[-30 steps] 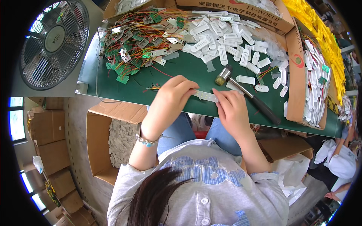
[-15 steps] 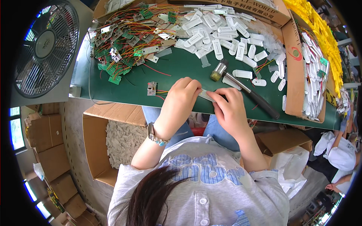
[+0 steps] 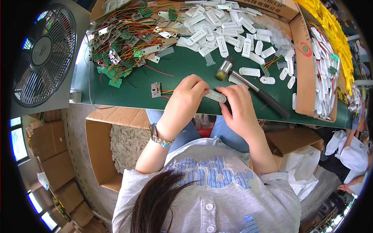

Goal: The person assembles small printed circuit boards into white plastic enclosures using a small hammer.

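Note:
A narrow whitish LED board (image 3: 216,96) with small light dots lies between my hands above the bench's front edge. My left hand (image 3: 188,95) is closed on its left end, with fingertips pinching it. At its right end, the curled fingers of my right hand (image 3: 240,106) hold the upper edge, with the thumb below. Red and yellow wires run from under my left hand to a small metal-plated circuit piece (image 3: 156,89) on the green bench. Just beyond my right hand lies a hammer (image 3: 254,88), its head pointing to the far left.
Wired green circuit boards (image 3: 120,48) are heaped at the far left. White plastic casings (image 3: 221,33) spread across the far middle. A cardboard box (image 3: 305,66) with white strips stands right; a fan (image 3: 44,54) stands left. Below the bench is an open carton (image 3: 97,151) of pale pieces.
The LED board has tilted so that its dotted face and right end now show. My right thumb has moved lower, away from the index finger.

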